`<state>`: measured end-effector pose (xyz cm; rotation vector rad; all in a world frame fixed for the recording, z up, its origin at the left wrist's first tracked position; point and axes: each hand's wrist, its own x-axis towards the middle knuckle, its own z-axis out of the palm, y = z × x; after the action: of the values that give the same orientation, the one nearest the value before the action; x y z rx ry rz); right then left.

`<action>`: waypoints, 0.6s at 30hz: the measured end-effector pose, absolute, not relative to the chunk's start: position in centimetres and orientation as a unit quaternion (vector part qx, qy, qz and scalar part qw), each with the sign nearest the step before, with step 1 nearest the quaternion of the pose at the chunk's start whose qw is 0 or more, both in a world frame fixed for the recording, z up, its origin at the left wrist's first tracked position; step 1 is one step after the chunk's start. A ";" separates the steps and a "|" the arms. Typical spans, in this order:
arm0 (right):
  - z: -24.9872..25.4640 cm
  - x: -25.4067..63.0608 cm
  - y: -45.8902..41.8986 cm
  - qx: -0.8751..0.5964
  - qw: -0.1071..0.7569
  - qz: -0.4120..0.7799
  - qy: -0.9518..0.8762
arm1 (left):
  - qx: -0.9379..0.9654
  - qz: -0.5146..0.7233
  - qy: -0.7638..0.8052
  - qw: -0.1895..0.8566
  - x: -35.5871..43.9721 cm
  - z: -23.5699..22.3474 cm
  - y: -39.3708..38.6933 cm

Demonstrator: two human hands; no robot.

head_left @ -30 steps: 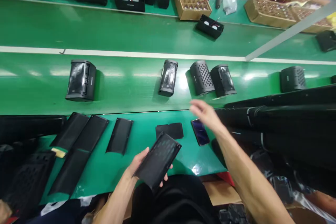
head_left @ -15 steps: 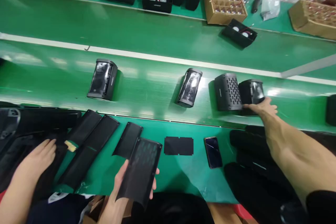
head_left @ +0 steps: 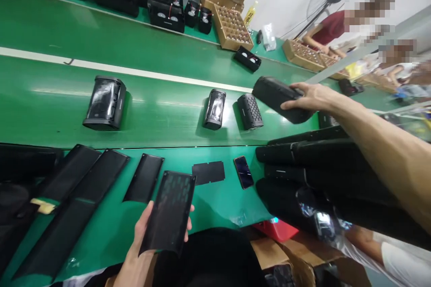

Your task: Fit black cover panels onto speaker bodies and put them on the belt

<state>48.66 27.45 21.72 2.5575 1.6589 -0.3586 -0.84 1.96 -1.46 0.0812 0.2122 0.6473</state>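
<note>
My left hand [head_left: 141, 233] is closed around a black curved perforated panel [head_left: 170, 215], tilted above the green work table [head_left: 114, 215]. My right hand [head_left: 311, 97] grips one end of a black speaker [head_left: 274, 94], lifted at a slant over the green conveyor belt [head_left: 161, 107]. On the belt, left of it, stand a speaker with a slotted face [head_left: 249, 112] and a glossy-faced speaker [head_left: 214, 110]. Beside the held panel lie another curved panel [head_left: 144, 178], a flat black sheet with notched edges [head_left: 208, 173] and a phone [head_left: 243, 172].
A larger glossy speaker [head_left: 104, 103] sits farther left on the belt. Long black panels [head_left: 77, 206] cover the table's left side; black speaker bodies [head_left: 303, 161] are stacked at right. Across the belt are an open speaker casing [head_left: 248, 58] and a divided carton [head_left: 232, 27]. Co-workers sit far right.
My right hand has picked the speaker up off the belt. The view has swung right; a co-worker's hand at the left is out of view. My left hand still holds the panel.
</note>
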 end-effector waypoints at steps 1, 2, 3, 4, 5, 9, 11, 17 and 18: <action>22.6 46.9 25.8 0.814 0.110 -0.096 0.562 | 0.037 0.321 0.100 0.941 -1.0 -1.6 1.8; 23.0 45.1 24.0 0.790 0.174 -0.078 0.583 | 0.034 0.327 0.095 0.940 -1.1 -1.6 1.8; 23.0 43.5 22.0 0.764 0.228 -0.069 0.600 | 0.032 0.332 0.089 0.939 -1.1 -1.7 1.7; 22.6 42.1 20.0 0.743 0.275 -0.070 0.606 | 0.033 0.332 0.080 0.939 -1.2 -1.7 1.7; 21.9 41.0 18.1 0.721 0.315 -0.078 0.612 | 0.038 0.326 0.071 0.942 -1.3 -1.8 1.6; 18.0 39.5 12.3 0.650 0.447 -0.113 0.603 | 0.067 0.300 0.056 0.950 -1.6 -1.7 1.4; 16.1 39.8 10.8 0.640 0.482 -0.117 0.587 | 0.067 0.293 0.058 0.952 -1.7 -1.6 1.2; 10.8 40.7 9.5 0.637 0.524 -0.122 0.552 | 0.061 0.274 0.061 0.958 -1.7 -1.3 0.7; 9.9 40.8 9.7 0.639 0.527 -0.126 0.547 | 0.059 0.273 0.061 0.958 -1.6 -1.3 0.6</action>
<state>40.84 9.65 9.89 1.5266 1.3071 -0.3006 -1.62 0.63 -1.27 0.1189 0.1231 0.5541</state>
